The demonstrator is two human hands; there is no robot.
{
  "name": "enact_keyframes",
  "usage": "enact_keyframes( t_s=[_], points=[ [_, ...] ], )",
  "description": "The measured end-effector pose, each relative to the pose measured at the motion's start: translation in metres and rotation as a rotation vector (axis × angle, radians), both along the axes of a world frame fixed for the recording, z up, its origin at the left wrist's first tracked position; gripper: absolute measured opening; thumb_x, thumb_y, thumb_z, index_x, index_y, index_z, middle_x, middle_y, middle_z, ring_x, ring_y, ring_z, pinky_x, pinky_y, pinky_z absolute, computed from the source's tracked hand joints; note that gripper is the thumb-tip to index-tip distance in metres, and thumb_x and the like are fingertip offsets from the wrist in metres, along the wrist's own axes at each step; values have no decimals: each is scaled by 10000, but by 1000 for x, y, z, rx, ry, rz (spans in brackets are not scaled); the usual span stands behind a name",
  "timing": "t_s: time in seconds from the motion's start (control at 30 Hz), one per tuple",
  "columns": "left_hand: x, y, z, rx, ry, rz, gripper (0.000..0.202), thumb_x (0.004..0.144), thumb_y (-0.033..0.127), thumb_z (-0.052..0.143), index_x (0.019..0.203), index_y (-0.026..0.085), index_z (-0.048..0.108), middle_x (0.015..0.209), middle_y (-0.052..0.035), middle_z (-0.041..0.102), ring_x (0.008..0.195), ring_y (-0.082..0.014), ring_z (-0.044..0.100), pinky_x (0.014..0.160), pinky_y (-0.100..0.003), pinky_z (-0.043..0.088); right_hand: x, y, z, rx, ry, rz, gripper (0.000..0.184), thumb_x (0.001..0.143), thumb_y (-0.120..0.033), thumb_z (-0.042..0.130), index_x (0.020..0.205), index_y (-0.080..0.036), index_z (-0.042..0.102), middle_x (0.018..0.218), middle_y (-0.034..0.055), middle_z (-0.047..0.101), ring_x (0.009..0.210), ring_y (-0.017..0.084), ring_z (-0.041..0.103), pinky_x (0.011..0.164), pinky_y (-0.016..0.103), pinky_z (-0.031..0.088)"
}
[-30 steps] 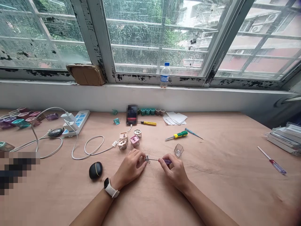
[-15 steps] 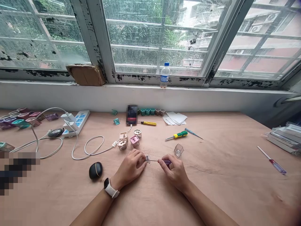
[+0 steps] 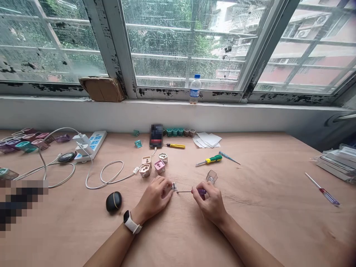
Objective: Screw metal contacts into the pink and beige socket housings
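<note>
My left hand [image 3: 154, 196] pinches a small clear plastic part with metal pieces [image 3: 174, 187] between its fingertips. My right hand [image 3: 210, 204] is shut on a purple-handled precision screwdriver [image 3: 199, 191], whose thin shaft points left. Its tip stops a little short of the clear part. Just beyond my right hand stands a clear hexagonal plastic cup [image 3: 211, 177]. Beyond my left hand sit several small hexagonal housings, among them a pink one [image 3: 159, 167] and a beige one [image 3: 145, 170].
The wooden workbench [image 3: 250, 207] holds other screwdrivers, a black pebble-shaped case [image 3: 114, 201], a power strip [image 3: 93, 144] with white cables, a phone [image 3: 156, 135], paper sheets [image 3: 207, 140] and coloured parts at left. A stack of packets [image 3: 338, 165] lies at right. A window sill bounds the far side.
My right hand has moved right, drawing the screwdriver tip out and away from the clear part. My left hand and the clear part stay nearly where they were.
</note>
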State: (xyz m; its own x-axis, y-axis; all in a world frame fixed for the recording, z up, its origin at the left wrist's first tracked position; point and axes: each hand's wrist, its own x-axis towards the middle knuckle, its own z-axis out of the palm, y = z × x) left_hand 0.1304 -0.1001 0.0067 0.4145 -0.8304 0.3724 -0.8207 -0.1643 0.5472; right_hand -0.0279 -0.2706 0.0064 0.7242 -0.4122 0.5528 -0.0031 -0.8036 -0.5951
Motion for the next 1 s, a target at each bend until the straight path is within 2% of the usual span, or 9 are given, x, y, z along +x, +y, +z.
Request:
enact_keyframes(
  t_s=[0.17,0.3,0.43,0.63,1.0],
  points=[
    [0,0,1,-13,-4,-6,139,866,171,603,1000,201,588,983,-72,611,938,-236,573,842,-390,496,-1,-1,4,35,-25,-55,281,922,-301,571,661,-198,576,594,-5,592,591,143,526,611,255,422],
    [-1,1,2,-70,-13,-35,206,840,169,638,1038,203,595,1055,-83,604,1011,-235,575,900,-390,501,0,-1,7,182,-38,-42,298,934,-343,559,680,-193,601,630,4,629,580,135,572,589,242,443],
    [-1,1,2,-110,-36,-68,162,852,204,653,1012,201,621,1067,-88,611,1019,-230,580,896,-391,514,1,2,9,289,-35,13,311,936,-372,558,694,-186,615,641,13,634,575,133,592,576,234,458],
    [0,1,0,-154,-28,-109,78,898,202,612,961,204,658,1027,-91,638,973,-215,590,852,-380,539,0,4,7,304,-26,31,303,927,-378,568,699,-188,627,639,17,629,574,139,580,549,235,450],
    [2,1,-2,-165,-18,-113,98,941,229,587,937,195,679,986,-84,650,929,-197,591,812,-355,540,-1,3,10,278,-37,2,311,936,-377,560,701,-187,631,638,13,637,581,139,592,590,250,458]
  ],
)
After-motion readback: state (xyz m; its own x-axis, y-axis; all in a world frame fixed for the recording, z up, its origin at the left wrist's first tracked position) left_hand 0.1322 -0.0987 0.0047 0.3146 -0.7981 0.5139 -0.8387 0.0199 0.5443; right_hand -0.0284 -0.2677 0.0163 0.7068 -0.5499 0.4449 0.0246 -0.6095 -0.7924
